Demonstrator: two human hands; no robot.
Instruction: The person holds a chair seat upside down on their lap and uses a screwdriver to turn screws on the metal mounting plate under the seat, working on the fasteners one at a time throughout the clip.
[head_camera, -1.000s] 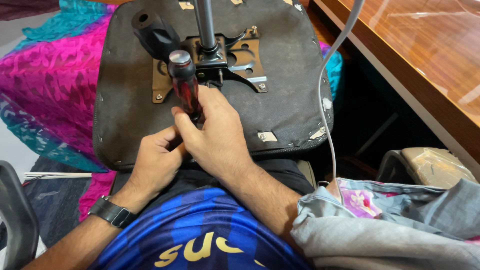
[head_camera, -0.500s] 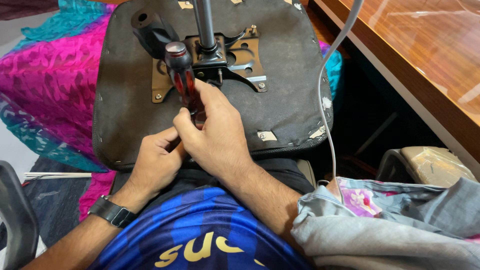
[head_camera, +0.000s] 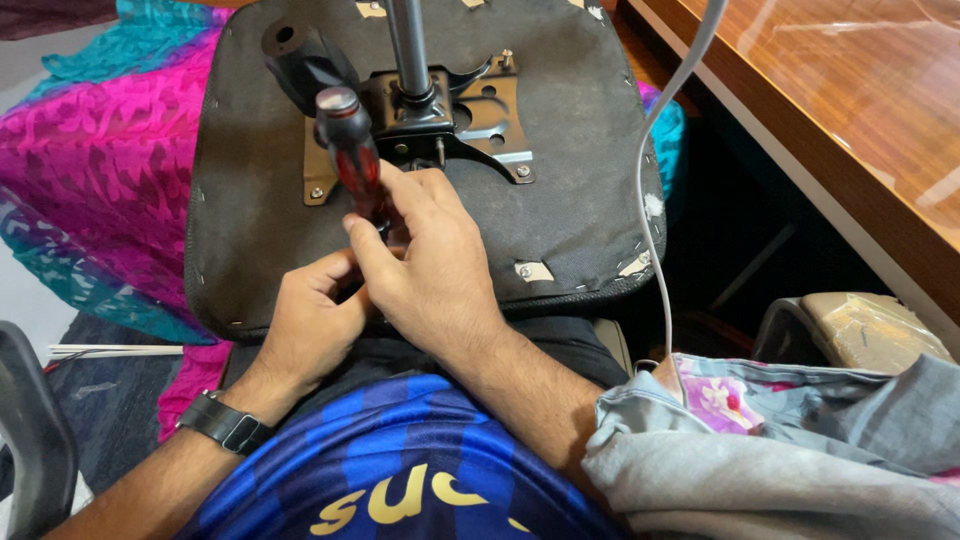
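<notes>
An upturned black chair seat (head_camera: 560, 150) lies in front of me, with its metal mounting plate (head_camera: 490, 110) and a grey centre post (head_camera: 410, 45) pointing up. My right hand (head_camera: 430, 265) grips a screwdriver with a red and black handle (head_camera: 352, 160), whose handle end points up and away; its tip is hidden under my fingers. My left hand (head_camera: 310, 320), with a black watch on the wrist, rests against the seat's near edge just beside the right hand, fingers curled near the hidden tip. Whether it holds anything I cannot tell.
A pink and teal cloth (head_camera: 90, 170) lies under the seat at left. A wooden table (head_camera: 850, 120) runs along the right. A white cable (head_camera: 655, 200) hangs down over the seat's right side. Grey clothing (head_camera: 800, 450) is piled at lower right. A black chair part (head_camera: 30, 430) stands at lower left.
The screwdriver handle has tilted and shifted slightly left and up as my right hand turned on it. My left hand has stayed put.
</notes>
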